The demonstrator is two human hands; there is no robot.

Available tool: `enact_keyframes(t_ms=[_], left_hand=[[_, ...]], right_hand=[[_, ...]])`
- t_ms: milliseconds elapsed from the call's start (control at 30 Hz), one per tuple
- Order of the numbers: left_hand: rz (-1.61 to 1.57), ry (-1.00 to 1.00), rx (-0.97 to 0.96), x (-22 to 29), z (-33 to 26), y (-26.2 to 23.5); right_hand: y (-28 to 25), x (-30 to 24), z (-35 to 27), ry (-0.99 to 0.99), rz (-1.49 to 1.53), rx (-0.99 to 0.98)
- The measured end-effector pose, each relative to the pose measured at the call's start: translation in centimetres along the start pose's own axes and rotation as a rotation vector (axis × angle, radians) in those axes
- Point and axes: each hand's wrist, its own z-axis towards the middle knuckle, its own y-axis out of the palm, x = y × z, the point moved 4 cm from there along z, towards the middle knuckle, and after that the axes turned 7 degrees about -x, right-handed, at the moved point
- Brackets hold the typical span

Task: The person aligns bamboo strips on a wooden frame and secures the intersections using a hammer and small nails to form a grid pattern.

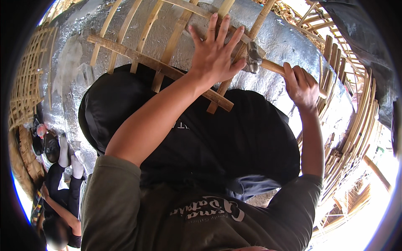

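Observation:
My left hand lies with fingers spread over a lattice of bamboo strips, pressing on the slats near its right end. In my right hand is the wooden handle of a hammer; its metal head rests at or just above the slats, close to my left thumb. A long bamboo crosspiece runs across the near ends of several upright slats. Part of this frame reaches over my black-clad lap. Under my left palm the strips are hidden.
Shiny silver sheeting covers the ground around the lattice. Many bamboo strips are piled at the right. A woven bamboo panel stands at the left. Another person in dark clothes and white socks sits at lower left.

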Motion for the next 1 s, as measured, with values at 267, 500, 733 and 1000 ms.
enact_keyframes(t_ms=[267, 500, 733, 1000], left_hand=[[-0.012, -0.005, -0.007, -0.1, 0.0, 0.2], [0.021, -0.019, -0.029, -0.1, 0.1, 0.2], [-0.063, 0.005, 0.067, -0.1, 0.0, 0.3], [-0.041, -0.021, 0.039, -0.1, -0.2, 0.4]], right_hand=[[-0.5, -0.7, 0.0, -0.04, 0.036, 0.028], [0.2, -0.2, 0.2, 0.005, -0.043, -0.053], [0.4, -0.6, 0.0, 0.017, 0.029, -0.03], [0.4, -1.0, 0.3, 0.062, 0.037, -0.05]])
